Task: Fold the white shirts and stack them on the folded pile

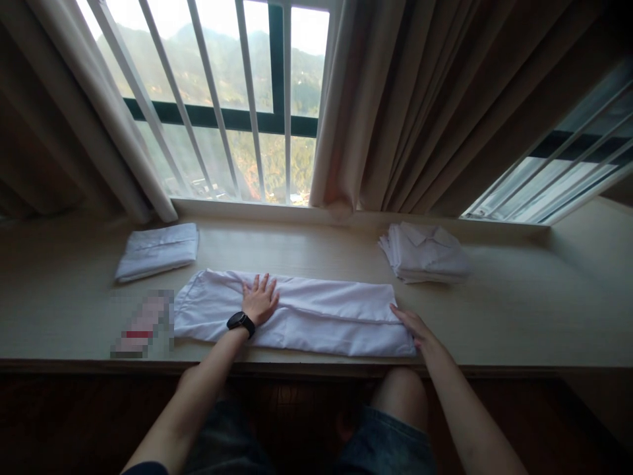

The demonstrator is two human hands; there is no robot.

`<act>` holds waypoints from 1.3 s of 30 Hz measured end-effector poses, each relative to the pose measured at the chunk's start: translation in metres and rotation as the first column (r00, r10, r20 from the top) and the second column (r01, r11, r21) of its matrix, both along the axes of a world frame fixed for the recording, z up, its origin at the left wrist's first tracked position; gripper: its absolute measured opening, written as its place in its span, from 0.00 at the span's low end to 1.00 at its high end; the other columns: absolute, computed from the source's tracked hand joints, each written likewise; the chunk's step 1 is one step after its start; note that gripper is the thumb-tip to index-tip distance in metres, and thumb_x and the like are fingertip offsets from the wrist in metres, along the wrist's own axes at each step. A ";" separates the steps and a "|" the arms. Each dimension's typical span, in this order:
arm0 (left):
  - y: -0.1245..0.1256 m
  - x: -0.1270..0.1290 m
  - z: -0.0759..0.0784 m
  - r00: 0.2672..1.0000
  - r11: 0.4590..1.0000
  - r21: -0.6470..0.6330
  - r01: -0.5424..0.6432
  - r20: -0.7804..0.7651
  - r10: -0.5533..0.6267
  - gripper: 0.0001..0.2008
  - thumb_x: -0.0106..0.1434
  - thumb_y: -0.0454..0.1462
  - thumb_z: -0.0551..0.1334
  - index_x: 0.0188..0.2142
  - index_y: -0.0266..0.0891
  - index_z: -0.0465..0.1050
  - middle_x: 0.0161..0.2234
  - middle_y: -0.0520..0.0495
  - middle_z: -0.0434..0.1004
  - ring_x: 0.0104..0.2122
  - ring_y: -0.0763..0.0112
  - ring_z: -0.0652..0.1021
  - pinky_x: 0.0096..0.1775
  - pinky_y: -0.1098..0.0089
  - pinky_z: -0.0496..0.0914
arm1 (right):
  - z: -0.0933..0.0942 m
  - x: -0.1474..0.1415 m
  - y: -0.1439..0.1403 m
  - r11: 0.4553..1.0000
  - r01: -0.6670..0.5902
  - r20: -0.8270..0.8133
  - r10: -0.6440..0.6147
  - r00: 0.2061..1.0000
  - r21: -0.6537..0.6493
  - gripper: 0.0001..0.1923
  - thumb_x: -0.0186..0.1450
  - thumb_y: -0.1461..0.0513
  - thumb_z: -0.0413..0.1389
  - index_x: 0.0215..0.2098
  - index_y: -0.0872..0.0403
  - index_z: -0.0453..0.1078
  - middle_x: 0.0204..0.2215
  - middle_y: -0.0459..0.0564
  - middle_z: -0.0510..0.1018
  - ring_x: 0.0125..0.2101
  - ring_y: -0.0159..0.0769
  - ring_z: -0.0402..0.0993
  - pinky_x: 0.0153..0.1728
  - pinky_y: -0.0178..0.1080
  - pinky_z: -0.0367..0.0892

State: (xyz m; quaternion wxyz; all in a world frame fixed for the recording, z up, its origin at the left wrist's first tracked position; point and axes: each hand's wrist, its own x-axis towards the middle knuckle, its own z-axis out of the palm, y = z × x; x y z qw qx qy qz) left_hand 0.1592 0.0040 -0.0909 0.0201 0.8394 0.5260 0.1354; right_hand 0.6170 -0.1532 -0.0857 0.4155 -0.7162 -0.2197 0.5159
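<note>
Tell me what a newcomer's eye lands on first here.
First, the long white garment folded into a strip along the wooden sill, with the left hand flat on its middle and the right hand at its right end. Next, the barred window behind, showing green hills.

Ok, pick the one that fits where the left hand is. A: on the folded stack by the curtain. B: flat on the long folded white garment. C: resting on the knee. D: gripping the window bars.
B: the left hand lies palm down, fingers spread, on the long folded white garment, while the right hand touches its right end.
</note>
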 end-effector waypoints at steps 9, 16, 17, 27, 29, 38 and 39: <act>-0.067 0.038 -0.001 0.975 0.972 0.084 0.218 0.033 -0.221 0.24 0.73 0.44 0.51 0.66 0.48 0.64 0.68 0.43 0.62 0.69 0.49 0.59 0.66 0.36 0.47 | 0.013 -0.005 -0.009 0.995 -0.052 -0.012 0.053 0.998 0.080 0.14 0.62 0.57 0.62 0.43 0.56 0.73 0.39 0.60 0.84 0.36 0.45 0.83 0.37 0.43 0.78; -0.100 0.052 -0.003 0.961 0.955 0.123 0.271 0.024 -0.276 0.27 0.73 0.43 0.50 0.69 0.42 0.60 0.70 0.42 0.57 0.70 0.53 0.55 0.69 0.44 0.47 | 0.018 0.018 -0.042 0.996 -0.078 -0.070 0.082 0.994 0.046 0.18 0.63 0.57 0.60 0.48 0.57 0.73 0.41 0.60 0.83 0.36 0.45 0.83 0.39 0.45 0.77; -0.105 0.054 -0.003 0.957 0.951 0.119 0.285 0.024 -0.289 0.27 0.73 0.43 0.50 0.68 0.41 0.60 0.69 0.42 0.58 0.70 0.53 0.56 0.69 0.46 0.49 | 0.020 0.019 -0.045 0.995 -0.089 -0.078 0.092 0.993 0.042 0.18 0.62 0.57 0.60 0.48 0.57 0.72 0.42 0.60 0.83 0.36 0.45 0.83 0.39 0.45 0.77; -0.120 0.053 -0.011 0.966 0.969 0.134 0.209 0.128 -0.226 0.23 0.70 0.37 0.51 0.61 0.35 0.71 0.61 0.38 0.71 0.65 0.53 0.67 0.66 0.49 0.59 | 0.105 -0.041 -0.024 0.925 -0.226 0.007 0.235 0.972 0.306 0.21 0.61 0.55 0.60 0.49 0.55 0.70 0.44 0.57 0.81 0.38 0.44 0.81 0.35 0.39 0.76; -0.120 0.053 -0.012 0.964 0.969 0.138 0.204 0.143 -0.223 0.23 0.70 0.36 0.51 0.61 0.36 0.71 0.61 0.38 0.71 0.64 0.53 0.67 0.65 0.49 0.59 | 0.116 -0.079 -0.008 0.901 -0.284 0.001 0.300 0.954 0.329 0.20 0.61 0.53 0.61 0.47 0.54 0.69 0.38 0.52 0.81 0.31 0.39 0.79 0.28 0.36 0.75; -0.121 0.044 -0.013 0.957 0.985 0.066 0.160 0.232 -0.172 0.21 0.64 0.36 0.58 0.56 0.39 0.75 0.57 0.39 0.76 0.60 0.51 0.71 0.62 0.47 0.62 | 0.067 -0.269 0.062 0.954 -0.294 0.119 0.287 0.951 0.053 0.20 0.62 0.59 0.63 0.49 0.55 0.62 0.24 0.44 0.76 0.20 0.38 0.76 0.19 0.37 0.73; -0.120 0.043 -0.012 0.953 0.986 0.048 0.157 0.254 -0.164 0.20 0.64 0.36 0.59 0.55 0.40 0.75 0.56 0.39 0.77 0.58 0.52 0.72 0.62 0.48 0.62 | 0.060 -0.279 0.065 0.956 -0.291 0.130 0.283 0.950 0.040 0.21 0.62 0.59 0.62 0.50 0.55 0.62 0.23 0.44 0.75 0.20 0.38 0.76 0.18 0.37 0.73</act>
